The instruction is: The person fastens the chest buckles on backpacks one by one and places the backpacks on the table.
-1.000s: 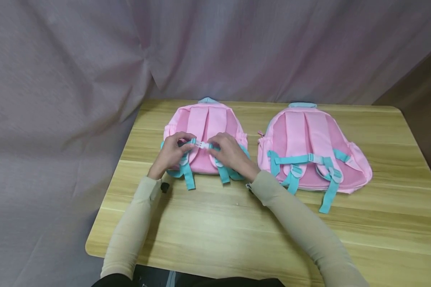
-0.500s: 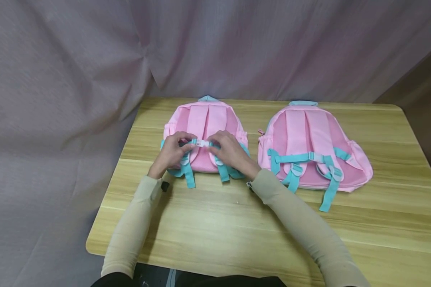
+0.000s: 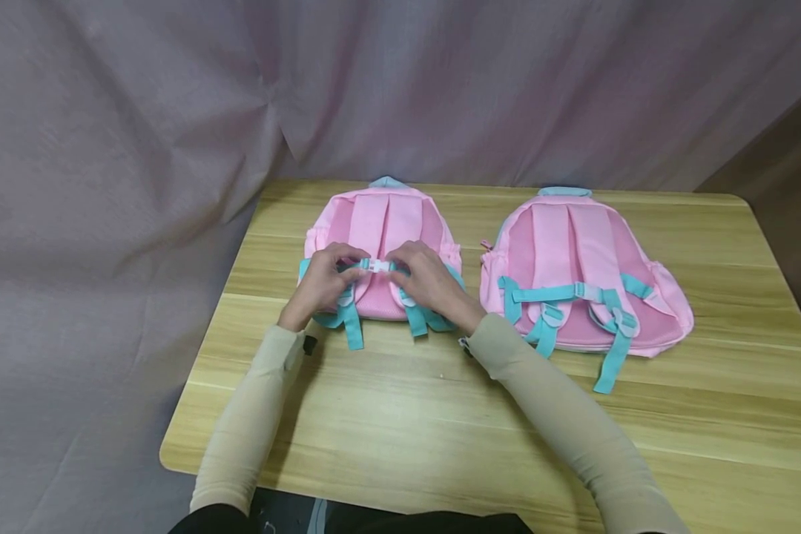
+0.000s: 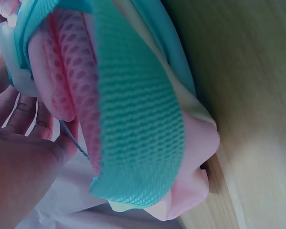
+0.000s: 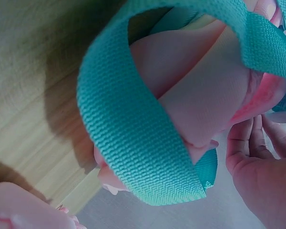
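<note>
The left hand (image 3: 322, 288) and right hand (image 3: 427, 280) each pinch one end of the white chest buckle (image 3: 377, 265) on the left pink backpack (image 3: 382, 222), lying straps-up on the wooden counter (image 3: 400, 415) beside a second pink backpack (image 3: 581, 259).

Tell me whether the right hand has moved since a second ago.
Yes, slightly. The right hand and the white buckle have edged up the left backpack towards the table's far edge; its grip is unchanged.
</note>
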The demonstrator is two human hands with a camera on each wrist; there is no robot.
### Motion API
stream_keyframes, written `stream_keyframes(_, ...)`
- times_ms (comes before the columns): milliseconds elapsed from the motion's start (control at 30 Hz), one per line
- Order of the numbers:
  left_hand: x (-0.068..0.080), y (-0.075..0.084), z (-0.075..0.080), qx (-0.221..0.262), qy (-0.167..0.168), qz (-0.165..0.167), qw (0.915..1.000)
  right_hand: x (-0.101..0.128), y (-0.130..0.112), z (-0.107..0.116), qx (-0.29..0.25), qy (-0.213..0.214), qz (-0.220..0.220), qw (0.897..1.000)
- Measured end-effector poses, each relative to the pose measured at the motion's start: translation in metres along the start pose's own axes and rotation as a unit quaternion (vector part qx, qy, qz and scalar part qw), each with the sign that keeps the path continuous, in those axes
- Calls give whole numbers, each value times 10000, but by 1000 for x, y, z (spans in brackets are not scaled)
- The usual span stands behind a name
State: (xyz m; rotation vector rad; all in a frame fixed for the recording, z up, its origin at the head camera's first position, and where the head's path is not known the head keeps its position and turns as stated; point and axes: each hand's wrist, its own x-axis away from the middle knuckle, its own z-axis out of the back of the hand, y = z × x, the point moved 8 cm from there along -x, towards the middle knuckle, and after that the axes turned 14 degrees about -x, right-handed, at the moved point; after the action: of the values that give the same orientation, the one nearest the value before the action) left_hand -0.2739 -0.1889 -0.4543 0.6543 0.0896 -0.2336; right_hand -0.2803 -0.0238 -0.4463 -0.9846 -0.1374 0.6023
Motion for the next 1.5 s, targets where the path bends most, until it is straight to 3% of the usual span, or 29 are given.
stream_keyframes(500,0,5,-6,-127,-10,-57,9999,0,-5,-4,121,-27,118,9999)
stream_keyframes(1033,2,7,-15,-557,-382,-69,9977,5,2,-9,299,-125,-136,9994)
stream_keyframes(1267,3,12,-14,-857,-341,-310,9953,9,5,-12,330,-197,-353,9986)
stream_keyframes(1500,5,9,-10,-965,-399,-318,9940,19,1,0,234,-187,-515,9982)
